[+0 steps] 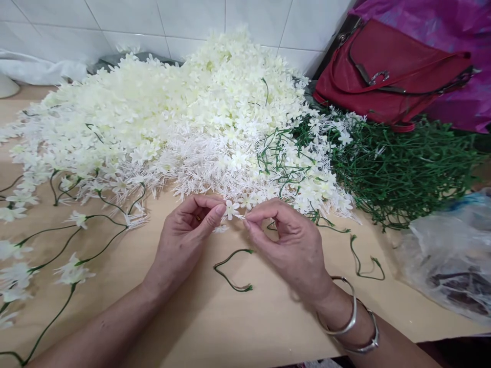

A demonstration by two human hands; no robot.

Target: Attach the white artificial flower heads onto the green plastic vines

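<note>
My left hand (187,232) and my right hand (286,243) meet over the wooden table (215,317), fingertips pinched together. Between them sits a small white artificial flower (231,209); the left thumb and forefinger pinch it, and the right fingertips pinch a thin white piece touching it. A bare green stem (232,271) lies on the table just below the hands. A big heap of cream and white flowers (184,117) rises right behind the hands. Two metal bangles (355,322) circle my right wrist.
A tangle of bare green stems (402,168) lies at the right. Finished stems with flowers (69,271) spread over the left. A red handbag (387,71) leans at the back right, a clear plastic bag (452,255) at the right edge, tiled wall (153,20) behind.
</note>
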